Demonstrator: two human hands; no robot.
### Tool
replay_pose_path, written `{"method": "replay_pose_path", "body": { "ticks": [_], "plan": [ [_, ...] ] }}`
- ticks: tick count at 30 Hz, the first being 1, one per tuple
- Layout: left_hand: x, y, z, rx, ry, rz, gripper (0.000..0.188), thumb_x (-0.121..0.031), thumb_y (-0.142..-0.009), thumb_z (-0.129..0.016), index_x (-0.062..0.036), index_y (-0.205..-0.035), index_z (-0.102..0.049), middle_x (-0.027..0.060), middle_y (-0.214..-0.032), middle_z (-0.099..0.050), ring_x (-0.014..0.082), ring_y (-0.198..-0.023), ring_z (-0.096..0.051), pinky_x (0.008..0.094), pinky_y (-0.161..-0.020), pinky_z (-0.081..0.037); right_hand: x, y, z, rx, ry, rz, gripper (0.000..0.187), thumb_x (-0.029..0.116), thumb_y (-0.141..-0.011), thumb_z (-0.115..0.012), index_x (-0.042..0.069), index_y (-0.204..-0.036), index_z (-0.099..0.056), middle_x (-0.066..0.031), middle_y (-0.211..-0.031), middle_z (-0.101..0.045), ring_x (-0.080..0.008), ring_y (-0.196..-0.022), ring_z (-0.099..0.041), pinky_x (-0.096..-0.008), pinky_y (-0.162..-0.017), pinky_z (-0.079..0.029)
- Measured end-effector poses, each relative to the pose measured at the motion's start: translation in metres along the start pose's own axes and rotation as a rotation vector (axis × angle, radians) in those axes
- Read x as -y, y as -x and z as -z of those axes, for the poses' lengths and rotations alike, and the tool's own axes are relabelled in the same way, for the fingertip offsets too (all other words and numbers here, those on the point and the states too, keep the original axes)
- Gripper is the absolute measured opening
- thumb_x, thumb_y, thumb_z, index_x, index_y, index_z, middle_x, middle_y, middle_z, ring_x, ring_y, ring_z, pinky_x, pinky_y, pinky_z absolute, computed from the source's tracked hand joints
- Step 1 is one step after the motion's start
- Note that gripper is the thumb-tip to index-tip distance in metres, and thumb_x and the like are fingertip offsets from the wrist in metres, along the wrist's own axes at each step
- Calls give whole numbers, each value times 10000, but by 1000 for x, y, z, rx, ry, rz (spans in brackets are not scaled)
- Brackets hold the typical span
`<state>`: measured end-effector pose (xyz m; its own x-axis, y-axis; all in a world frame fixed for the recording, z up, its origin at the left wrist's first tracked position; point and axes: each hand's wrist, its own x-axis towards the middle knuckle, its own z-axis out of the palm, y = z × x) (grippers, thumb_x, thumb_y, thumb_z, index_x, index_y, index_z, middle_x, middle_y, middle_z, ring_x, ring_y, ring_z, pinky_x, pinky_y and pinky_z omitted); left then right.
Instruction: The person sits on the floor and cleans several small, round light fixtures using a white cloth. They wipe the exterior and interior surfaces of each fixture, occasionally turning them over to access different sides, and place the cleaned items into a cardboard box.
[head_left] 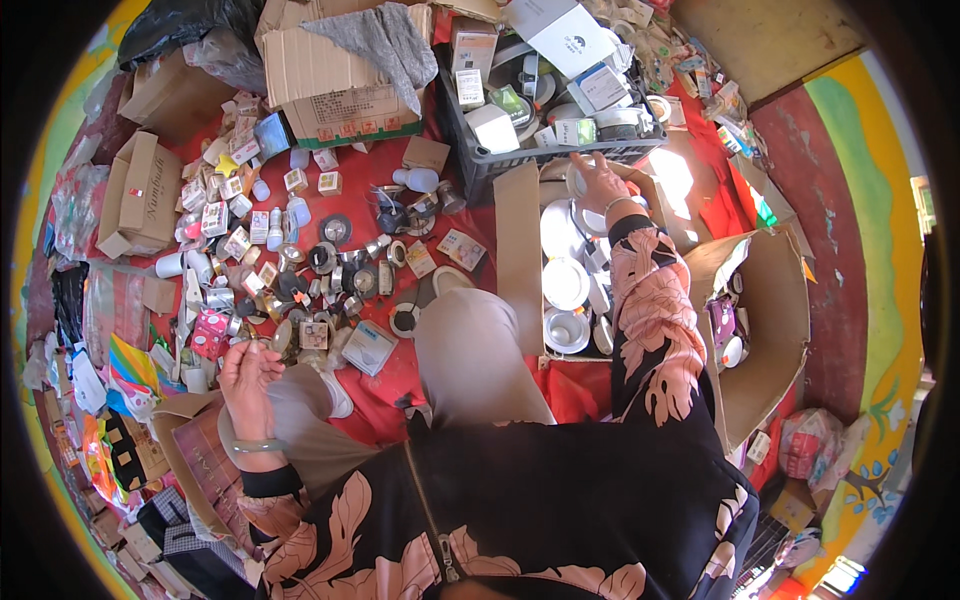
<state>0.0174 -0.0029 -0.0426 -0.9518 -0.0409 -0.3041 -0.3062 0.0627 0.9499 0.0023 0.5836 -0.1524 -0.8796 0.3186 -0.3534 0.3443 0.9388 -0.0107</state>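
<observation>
My right hand [602,188] is at the far end of an open cardboard box [518,270], its fingers closed around the edge of a round white downlight [576,182]. Below it in the box lie more round white lamp fittings, among them a ring-shaped downlight [567,332] and a white disc-like one [566,284]. My left hand [250,385], with a bangle on its wrist, is raised above my left knee, fingers curled and tips together. What they hold, if anything, is too small to make out. Nearest to it is a pink patterned box [209,333].
Loose bulbs, spotlights and small boxes cover the red floor sheet [370,170] at the left. A dark plastic crate [480,165] full of boxed lamps stands beyond the box. Another open carton [770,370] sits to the right. A large carton [345,105] is at the back.
</observation>
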Motion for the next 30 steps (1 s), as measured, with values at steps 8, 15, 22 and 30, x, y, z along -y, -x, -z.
{"method": "replay_pose_path", "body": {
  "ticks": [8, 15, 22, 30],
  "plan": [
    [-1, 0, -3, 7, -26, -9, 143, -175, -912, -517, -39, -920, -560, 57, -747, -623, 101, -611, -576, 199, -559, -434, -6, -5, -12, -21, 416, 179, 855, -47, -686, -584, 314, -1387, -256, -201, -1474, -69, -310, -984, -601, -367, -784, -516],
    [4, -4, -2, 4, -37, 15, 155, -181, -910, -523, -32, -929, -560, 60, -745, -625, 105, -607, -576, 204, -554, -433, -7, 9, -19, -41, 381, 283, 831, -44, -683, -586, 319, -1368, -286, -194, -1477, -55, -302, -914, -623, -379, -754, -522],
    [2, -3, -2, -1, -26, 6, 160, -179, -911, -518, -26, -944, -557, 64, -750, -627, 104, -611, -577, 206, -558, -432, -10, 3, 1, 80, 259, 173, 942, -124, -657, -493, 311, -1425, -164, -167, -1487, -24, -338, -1111, -529, -378, -851, -490],
    [2, -1, 0, 16, -30, 5, 158, -179, -916, -506, -30, -941, -553, 59, -756, -625, 99, -620, -572, 204, -571, -432, 5, 36, 46, 34, 290, 182, 899, 32, -656, -574, 246, -1428, -165, -275, -1432, -143, -357, -1049, -560, -384, -827, -492]
  ]
}}
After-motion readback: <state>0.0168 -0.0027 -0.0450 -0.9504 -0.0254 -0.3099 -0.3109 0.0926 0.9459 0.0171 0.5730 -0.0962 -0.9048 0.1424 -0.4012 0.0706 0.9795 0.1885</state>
